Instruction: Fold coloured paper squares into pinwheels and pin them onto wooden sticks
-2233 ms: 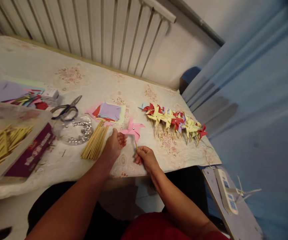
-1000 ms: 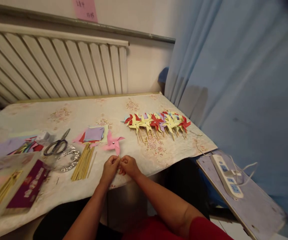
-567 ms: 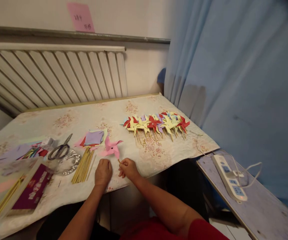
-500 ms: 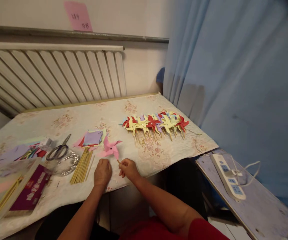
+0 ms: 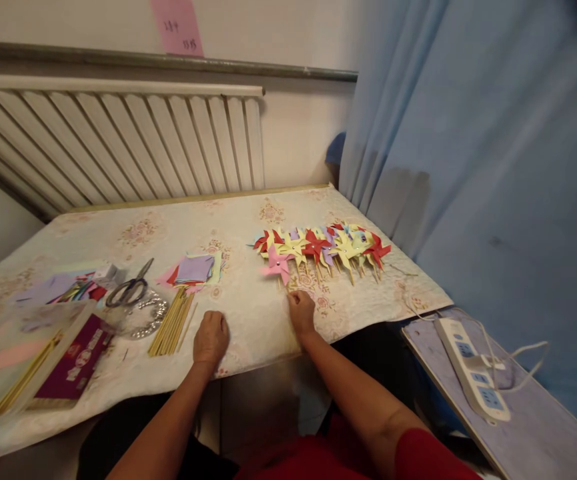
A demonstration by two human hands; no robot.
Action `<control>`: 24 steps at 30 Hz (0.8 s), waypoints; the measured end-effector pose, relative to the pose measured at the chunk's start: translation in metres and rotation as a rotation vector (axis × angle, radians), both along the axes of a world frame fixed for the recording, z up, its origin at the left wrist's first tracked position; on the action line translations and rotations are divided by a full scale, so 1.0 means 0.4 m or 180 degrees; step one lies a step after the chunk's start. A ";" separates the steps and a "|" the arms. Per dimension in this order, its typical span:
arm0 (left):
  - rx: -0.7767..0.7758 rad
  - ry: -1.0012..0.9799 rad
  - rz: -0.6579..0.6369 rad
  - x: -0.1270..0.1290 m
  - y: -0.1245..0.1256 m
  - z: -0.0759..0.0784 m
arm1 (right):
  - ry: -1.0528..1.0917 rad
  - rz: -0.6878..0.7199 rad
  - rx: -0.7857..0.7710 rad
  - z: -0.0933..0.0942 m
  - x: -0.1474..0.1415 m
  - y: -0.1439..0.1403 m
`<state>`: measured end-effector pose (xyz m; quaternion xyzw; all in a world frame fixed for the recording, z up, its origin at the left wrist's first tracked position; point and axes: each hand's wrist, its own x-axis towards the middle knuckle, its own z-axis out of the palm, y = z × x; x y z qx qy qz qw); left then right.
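A pink paper pinwheel stands out in front of a row of yellow, red and purple pinwheels. My right hand is closed around the lower end of its stick. Curled on the tablecloth near the front edge, my left hand rests with its fingers folded in; whether anything is inside them is hidden. Just left of that hand lies a bundle of thin wooden sticks. Behind the bundle is a stack of coloured paper squares, purple on top.
Scissors lie by a clear dish of shiny pins on the left. A purple box and a small white box are nearby. A power strip sits on the lower surface at right, beside a blue curtain.
My right hand has carried the pink pinwheel rightward and away from me, up to the row of pinwheels. The left hand has stayed near the sticks. The view has shifted slightly.
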<state>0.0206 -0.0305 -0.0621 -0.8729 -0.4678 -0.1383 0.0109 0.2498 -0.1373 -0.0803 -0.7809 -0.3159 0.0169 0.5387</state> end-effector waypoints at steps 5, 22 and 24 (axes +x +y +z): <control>-0.0047 -0.0017 0.0010 0.000 -0.002 0.003 | -0.0075 -0.0365 -0.0122 -0.003 0.032 0.037; -0.0112 -0.0076 0.0014 -0.001 -0.002 0.004 | -0.0342 -0.0566 -0.0640 -0.006 0.063 0.082; -0.0116 -0.0085 0.0016 -0.001 -0.002 0.004 | -0.0325 -0.0587 -0.0729 -0.005 0.064 0.085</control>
